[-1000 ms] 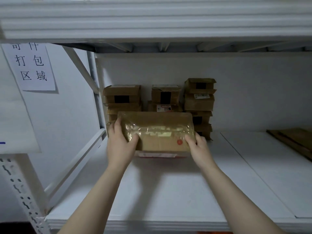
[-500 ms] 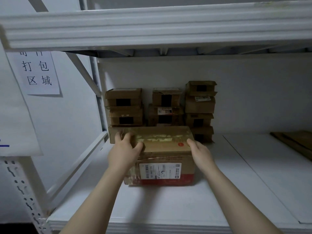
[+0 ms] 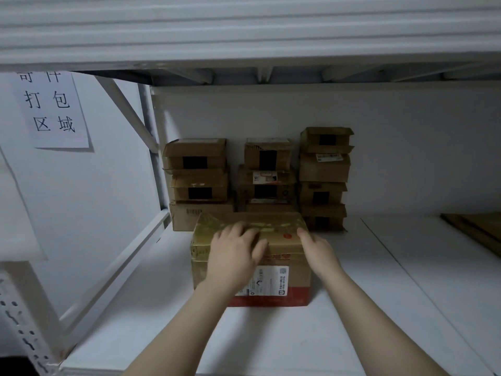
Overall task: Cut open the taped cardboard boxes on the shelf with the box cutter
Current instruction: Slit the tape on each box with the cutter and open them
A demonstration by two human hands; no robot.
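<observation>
The taped cardboard box (image 3: 287, 256) stands upright on the white shelf board (image 3: 379, 308), toward the board's left half and a little forward of its back edge. Clear tape (image 3: 252, 226) wraps its top, a white shipping label (image 3: 271, 280) faces us on the front, and a red band (image 3: 271, 301) runs along the bottom of that face. Our left hand (image 3: 235, 253) lies over the box's top front edge, fingers loosely spread on the tape and gripping nothing. Our right hand (image 3: 318, 253) rests with straight fingers against the upper right edge, likewise unclenched. At the back of the board three stacks of smaller cardboard boxes (image 3: 324, 169) stand side by side against the wall. At the board's far right lie flat cardboard sheets (image 3: 479, 232). Beyond the board's left end a paper sign (image 3: 51, 109) hangs on the wall, and above the board runs the upper shelf beam (image 3: 244, 28).
</observation>
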